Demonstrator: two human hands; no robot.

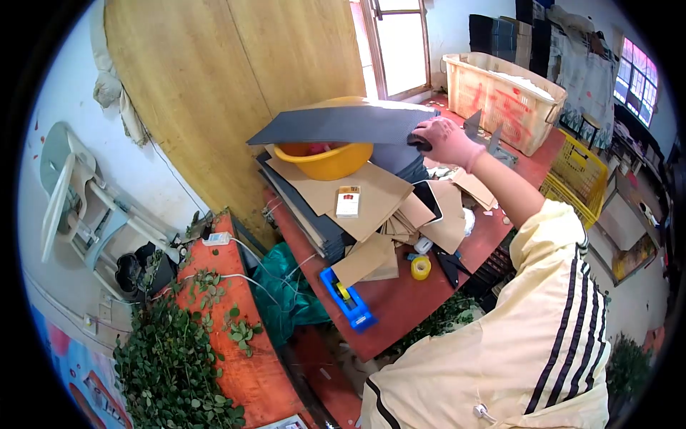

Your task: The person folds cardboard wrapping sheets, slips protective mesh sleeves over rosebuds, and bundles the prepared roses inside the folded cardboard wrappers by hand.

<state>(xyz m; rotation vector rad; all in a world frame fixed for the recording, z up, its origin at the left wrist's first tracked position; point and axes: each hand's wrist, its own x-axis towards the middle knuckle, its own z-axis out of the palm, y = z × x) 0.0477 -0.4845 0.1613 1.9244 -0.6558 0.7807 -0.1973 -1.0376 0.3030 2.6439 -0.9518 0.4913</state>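
Note:
My right hand [446, 141], in a pink glove with dark fingertips, grips the right end of a dark grey sheet [343, 123]. The sheet lies across the top of a yellow basin [325, 163], which holds something reddish. My left hand is not in view. Under and beside the basin are brown cardboard pieces [386, 187] and a stack of dark sheets [314, 222]. A small white box [348, 202] rests on the cardboard. Nearer the front edge are a blue tape dispenser [347, 300], a yellow tape roll [420, 268] and a dark phone-like object [427, 200].
The red table [386, 332] holds these things. Behind it stands a large pale crate [500, 104], with a yellow crate [579, 179] at the right. Leafy cuttings [171, 365] cover part of an orange surface [250, 379] at the left. A white chair [86, 193] leans by the wall.

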